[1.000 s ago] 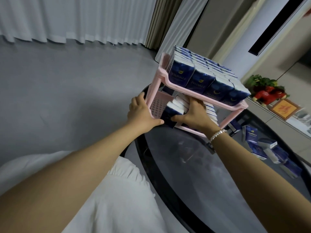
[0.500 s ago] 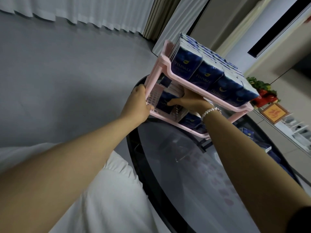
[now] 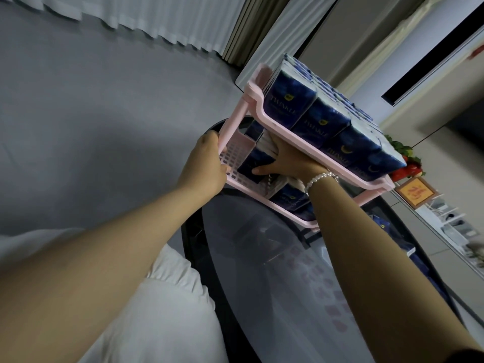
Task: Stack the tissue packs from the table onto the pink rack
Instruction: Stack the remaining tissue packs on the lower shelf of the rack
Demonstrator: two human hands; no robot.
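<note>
The pink rack stands at the far left end of the dark glass table. Its upper shelf is packed with several dark blue tissue packs. My left hand grips the rack's left front post and lower rim. My right hand reaches into the lower shelf and holds a blue tissue pack upright there, thumb on its front and fingers hidden behind it. More packs lie in the lower shelf to the right. Loose packs lie on the table beyond my right arm.
A white sideboard runs along the right wall with a framed picture and a red and green ornament. Grey floor and white curtains lie to the left. A white garment covers my lap at lower left.
The camera has tipped lower and closer to the rack. My right hand has pushed further into the lower shelf with the pack. My left hand stays on the rack's left post.
</note>
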